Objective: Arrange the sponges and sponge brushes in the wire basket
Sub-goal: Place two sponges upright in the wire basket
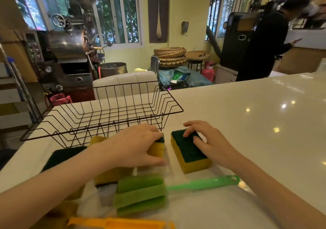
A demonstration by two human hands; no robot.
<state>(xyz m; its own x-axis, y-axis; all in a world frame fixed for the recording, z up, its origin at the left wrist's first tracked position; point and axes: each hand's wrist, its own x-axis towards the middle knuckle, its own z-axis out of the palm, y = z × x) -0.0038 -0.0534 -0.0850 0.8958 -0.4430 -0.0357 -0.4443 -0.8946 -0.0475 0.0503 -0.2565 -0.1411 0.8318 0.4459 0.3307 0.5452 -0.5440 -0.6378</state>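
Observation:
An empty black wire basket [109, 115] stands on the white counter, just beyond my hands. My left hand [134, 144] grips a yellow sponge with a dark green top [157, 149] in front of the basket. My right hand [204, 140] rests with spread fingers on a second yellow and green sponge [188, 156] lying flat to the right. Nearer to me lies a green sponge brush [141, 195] with its green handle [202, 183] pointing right. An orange brush handle [120, 223] shows at the bottom edge. More sponges [61, 156] lie under my left forearm.
The white counter [255, 122] stretches away to the right. Behind it stand a white chair [123, 84], a metal roasting machine [67, 52], stacked woven trays [169, 55] and a person in black [264, 40] at the far right.

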